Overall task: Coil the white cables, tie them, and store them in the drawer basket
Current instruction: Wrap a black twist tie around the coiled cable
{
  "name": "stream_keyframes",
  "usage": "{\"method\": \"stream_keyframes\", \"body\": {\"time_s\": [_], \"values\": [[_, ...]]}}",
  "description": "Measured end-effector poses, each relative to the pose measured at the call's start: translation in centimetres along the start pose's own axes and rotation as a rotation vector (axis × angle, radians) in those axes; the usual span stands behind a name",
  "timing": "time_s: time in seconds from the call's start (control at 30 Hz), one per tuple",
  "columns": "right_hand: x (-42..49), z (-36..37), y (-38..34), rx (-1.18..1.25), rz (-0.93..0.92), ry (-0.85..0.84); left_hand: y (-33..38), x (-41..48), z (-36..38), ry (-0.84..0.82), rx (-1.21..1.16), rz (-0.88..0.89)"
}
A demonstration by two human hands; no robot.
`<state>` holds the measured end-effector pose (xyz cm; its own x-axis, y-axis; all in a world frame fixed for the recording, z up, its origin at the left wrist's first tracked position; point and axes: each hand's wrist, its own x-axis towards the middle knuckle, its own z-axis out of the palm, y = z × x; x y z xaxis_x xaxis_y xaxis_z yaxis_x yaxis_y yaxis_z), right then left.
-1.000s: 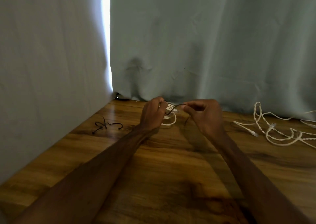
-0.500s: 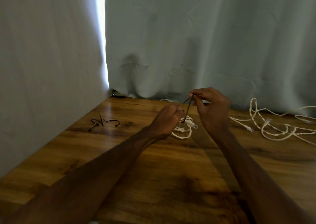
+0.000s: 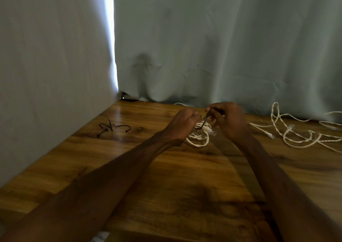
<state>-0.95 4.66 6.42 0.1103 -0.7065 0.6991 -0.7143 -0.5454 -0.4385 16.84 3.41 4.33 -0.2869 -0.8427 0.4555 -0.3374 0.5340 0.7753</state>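
A small coil of white cable (image 3: 199,140) hangs just above the wooden table, its clear plug sticking out to the right. My left hand (image 3: 182,124) is closed around the top of the coil. A thin black tie (image 3: 204,120) wraps the bundle, and my right hand (image 3: 228,120) pinches its upper end close beside the left hand. A second white cable (image 3: 296,133) lies loose and tangled on the table to the right. No drawer basket is in view.
Several spare black ties (image 3: 111,128) lie on the wooden table (image 3: 185,177) at the left, near the curtain. Grey-blue curtains (image 3: 203,47) close off the table's far and left sides. A white label (image 3: 100,237) shows at the near edge.
Both hands and the coil came down and nearer to me. The right hand, which had pulled the tie's end upward, has dropped back close to the left hand.
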Motion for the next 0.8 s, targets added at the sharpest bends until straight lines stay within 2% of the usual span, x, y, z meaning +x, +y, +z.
{"method": "stream_keyframes", "body": {"time_s": [0.13,0.27,0.37,0.5,0.63,0.8], "values": [[0.1,0.1,0.0,0.071,0.058,-0.116,0.1,-0.1,0.1,-0.011,-0.013,-0.014],[0.0,0.0,-0.6,0.297,0.245,-0.211,0.0,-0.1,0.1,-0.002,-0.009,-0.015],[-0.1,-0.9,-1.0,0.428,0.364,-0.137,-0.2,0.1,-0.1,0.003,0.02,0.002],[0.1,-1.3,-1.0,0.451,0.466,-0.093,0.2,0.0,-0.1,0.008,0.006,0.026],[-0.1,-0.3,-0.8,0.429,0.579,-0.226,0.3,0.0,0.2,0.023,-0.046,0.015],[-0.2,-1.0,-0.9,0.491,0.58,-0.377,0.0,0.1,0.4,0.075,-0.058,-0.03]]}}
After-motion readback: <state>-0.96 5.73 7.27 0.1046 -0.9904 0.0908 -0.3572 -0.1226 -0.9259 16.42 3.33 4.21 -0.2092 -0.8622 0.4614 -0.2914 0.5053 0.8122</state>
